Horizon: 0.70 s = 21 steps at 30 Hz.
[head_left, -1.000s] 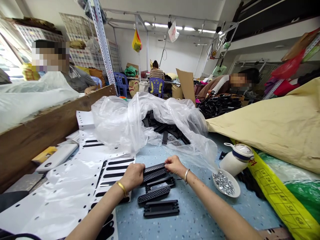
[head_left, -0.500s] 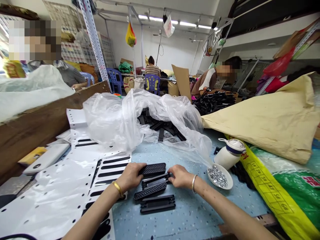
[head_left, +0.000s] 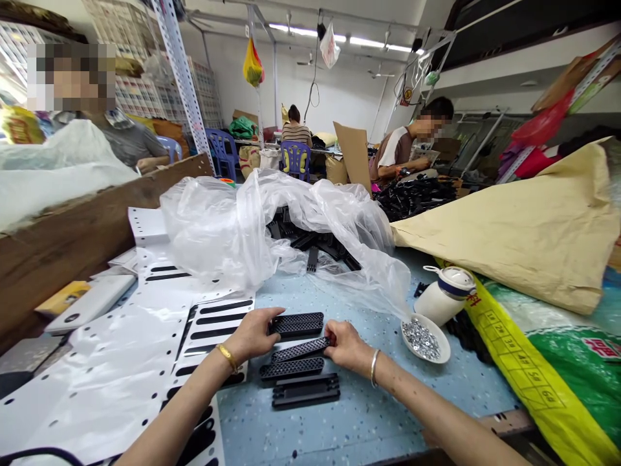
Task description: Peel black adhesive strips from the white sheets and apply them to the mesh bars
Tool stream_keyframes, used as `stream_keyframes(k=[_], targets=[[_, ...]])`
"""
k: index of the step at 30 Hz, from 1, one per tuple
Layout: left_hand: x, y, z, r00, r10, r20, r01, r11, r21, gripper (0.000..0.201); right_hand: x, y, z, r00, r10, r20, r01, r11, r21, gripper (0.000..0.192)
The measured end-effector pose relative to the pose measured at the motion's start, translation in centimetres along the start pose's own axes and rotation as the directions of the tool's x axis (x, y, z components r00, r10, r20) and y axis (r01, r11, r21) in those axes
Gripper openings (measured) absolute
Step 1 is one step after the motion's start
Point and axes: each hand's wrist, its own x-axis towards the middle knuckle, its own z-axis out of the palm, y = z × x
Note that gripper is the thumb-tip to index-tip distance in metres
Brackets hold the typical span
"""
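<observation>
My left hand (head_left: 256, 334) has its thumb and index finger about the left end of a black plastic piece (head_left: 298, 323) with a textured top, the farthest in a short column. In my right hand (head_left: 347, 347), the fingertips pinch the right end of a narrow black textured strip (head_left: 299, 350), which lies slightly slanted with that end higher. Nearer to me is another textured black strip (head_left: 291, 369). The nearest black piece (head_left: 305, 392) shows a recessed, channelled face. All of these rest on or just above the speckled blue tabletop (head_left: 369, 414).
A clear plastic bag (head_left: 218, 226) spills black pieces (head_left: 330, 247) behind my hands. White sheets with black strips (head_left: 220, 320) lie left. At right are a dish of small metal parts (head_left: 442, 346), a white lidded cup (head_left: 439, 301) and a yellow-green sack (head_left: 524, 362). Co-workers sit beyond.
The strip in my right hand has been turned over, from its hollow side to its textured side. My left hand has shifted slightly. The co-worker at back right has straightened up.
</observation>
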Motion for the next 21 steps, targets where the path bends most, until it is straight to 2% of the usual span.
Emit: stream_keyframes(k=[5,8,10,15,21], targets=[[-2.9,0.2,-0.7,0.996,-0.008,-0.090,0.006,1.000,-0.027,0.037,-0.2,-0.4,-0.1,0.998,0.059,-0.016,-0.056,0.984,0.169,0.014],[-5.0,0.3,-0.5,0.993,0.013,-0.113,-0.019,0.998,-0.058,0.029,-0.2,-0.8,-0.3,0.991,0.132,-0.005,-0.124,0.942,0.311,0.012],[-5.8,0.4,-0.3,0.994,0.004,-0.112,-0.013,0.996,-0.086,0.029,-0.3,-1.1,-0.6,0.986,0.168,0.011,-0.158,0.900,0.405,0.021],[-6.1,0.7,0.3,0.994,-0.043,-0.096,0.032,0.993,-0.117,0.030,-1.0,-1.7,-1.4,0.976,0.218,0.027,-0.198,0.819,0.539,0.040],[-5.3,0.9,1.3,0.996,-0.053,-0.068,0.045,0.993,-0.111,0.026,-0.9,-1.5,0.0,0.945,0.302,0.122,-0.318,0.777,0.543,0.036]])
